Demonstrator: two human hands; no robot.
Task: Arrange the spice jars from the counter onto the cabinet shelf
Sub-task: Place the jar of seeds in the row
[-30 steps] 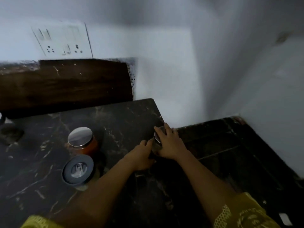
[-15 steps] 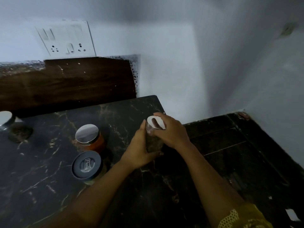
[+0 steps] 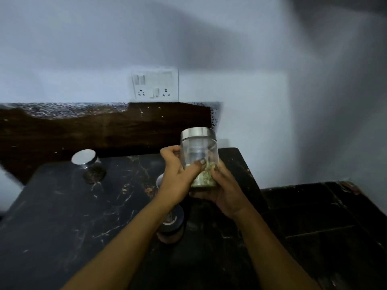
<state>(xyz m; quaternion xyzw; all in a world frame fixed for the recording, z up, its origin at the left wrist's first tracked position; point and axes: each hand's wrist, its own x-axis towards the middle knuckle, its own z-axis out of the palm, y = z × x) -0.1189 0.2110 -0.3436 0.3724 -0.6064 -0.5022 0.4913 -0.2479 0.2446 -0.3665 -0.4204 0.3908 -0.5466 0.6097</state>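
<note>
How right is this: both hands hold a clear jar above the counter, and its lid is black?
The lid is silver, not black; the head view shows it. Left hand and right hand do hold the jar above the counter.

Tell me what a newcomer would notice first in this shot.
First, the clear jar with its steel lid on, held up at centre frame above the black marble counter, with pale greenish contents low inside. The left hand grips its side and the right hand cups its base. Next, a steel-lidded jar sits at the counter's back left, and a dark-lidded jar stands under the left forearm.
</note>
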